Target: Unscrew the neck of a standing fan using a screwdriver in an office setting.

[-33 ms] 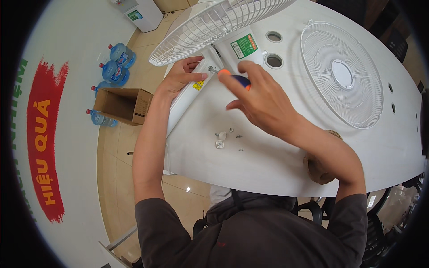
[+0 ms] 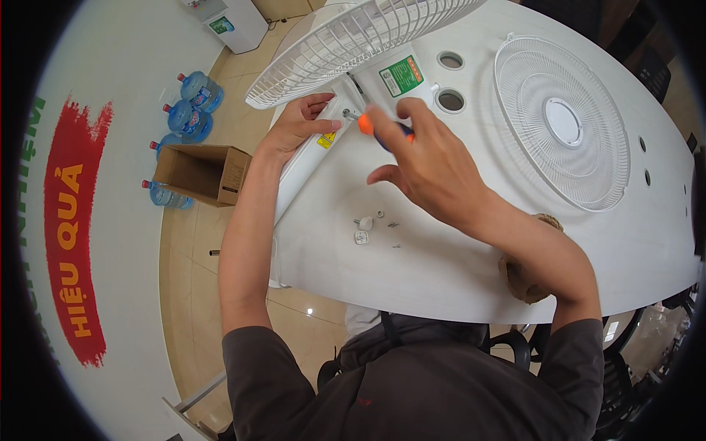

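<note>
My left hand (image 2: 298, 126) is closed round the upper end of the fan's white column (image 2: 298, 180), its thumb lying beside a yellow warning label. A screwdriver (image 2: 365, 123) with an orange and blue handle points at a screw hole (image 2: 346, 113) in that column. Its handle is in the fingers of my right hand (image 2: 435, 162), with the thumb held away from it. Above the column tilts the rear fan grille (image 2: 323, 66), white and ribbed. A white fan part (image 2: 434, 92) with a green label (image 2: 401, 76) lies behind the screwdriver.
Small screws (image 2: 393, 225), a white knob (image 2: 365, 222) and a little white square piece (image 2: 361, 237) lie on the white table (image 2: 426, 275). A round fan grille (image 2: 588, 162) rests at right. Below my right forearm is a roll of brown tape (image 2: 518, 283). A cardboard box (image 2: 213, 173) and water bottles (image 2: 191, 121) stand on the floor.
The fingers of my right hand have shifted slightly on the screwdriver handle, which looks turned, and the thumb stands further off. My left hand and the fan column have not moved.
</note>
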Demonstrator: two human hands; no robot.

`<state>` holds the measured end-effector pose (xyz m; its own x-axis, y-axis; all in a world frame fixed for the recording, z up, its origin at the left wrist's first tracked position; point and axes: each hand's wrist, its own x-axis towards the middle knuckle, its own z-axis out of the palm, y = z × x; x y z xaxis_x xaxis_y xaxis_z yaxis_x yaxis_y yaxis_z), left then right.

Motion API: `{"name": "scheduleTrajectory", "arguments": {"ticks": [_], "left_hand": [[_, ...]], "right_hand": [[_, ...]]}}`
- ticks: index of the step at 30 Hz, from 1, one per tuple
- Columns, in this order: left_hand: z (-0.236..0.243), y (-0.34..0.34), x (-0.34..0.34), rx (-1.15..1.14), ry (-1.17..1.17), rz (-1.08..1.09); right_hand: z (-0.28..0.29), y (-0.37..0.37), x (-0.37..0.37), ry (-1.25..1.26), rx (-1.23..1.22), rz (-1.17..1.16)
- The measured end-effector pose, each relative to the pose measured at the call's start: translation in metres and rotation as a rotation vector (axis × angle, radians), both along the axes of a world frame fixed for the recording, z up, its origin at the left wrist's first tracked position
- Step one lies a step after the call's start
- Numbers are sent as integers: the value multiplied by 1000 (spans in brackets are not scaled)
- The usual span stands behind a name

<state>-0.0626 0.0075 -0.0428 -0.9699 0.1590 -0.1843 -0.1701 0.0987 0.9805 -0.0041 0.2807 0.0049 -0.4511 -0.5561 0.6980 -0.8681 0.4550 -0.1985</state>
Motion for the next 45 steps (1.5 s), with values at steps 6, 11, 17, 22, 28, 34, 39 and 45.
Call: {"name": "scheduleTrajectory", "arguments": {"ticks": [6, 11, 17, 22, 28, 34, 39, 45], "left_hand": [[2, 3, 0, 81, -115, 6], [4, -1, -8, 28, -260, -21], [-6, -9, -15, 85, -265, -79], [-9, -8, -14, 158, -252, -83], [-5, -6, -10, 169, -233, -63], [-7, -8, -12, 162, -231, -78], [-10, -8, -14, 164, -230, -77], [-7, -6, -11, 155, -219, -71]], "right_hand": [[-5, -5, 3, -178, 99, -254], [-8, -4, -1, -120, 11, -163], [-1, -8, 4, -172, 47, -128], [-3, -2, 0, 22, 135, 68], [-2, 1, 5, -104, 57, 78], [0, -8, 10, -514, -72, -184], [-11, -1, 2, -90, 98, -84], [-26, 14, -9, 78, 84, 97]]}}
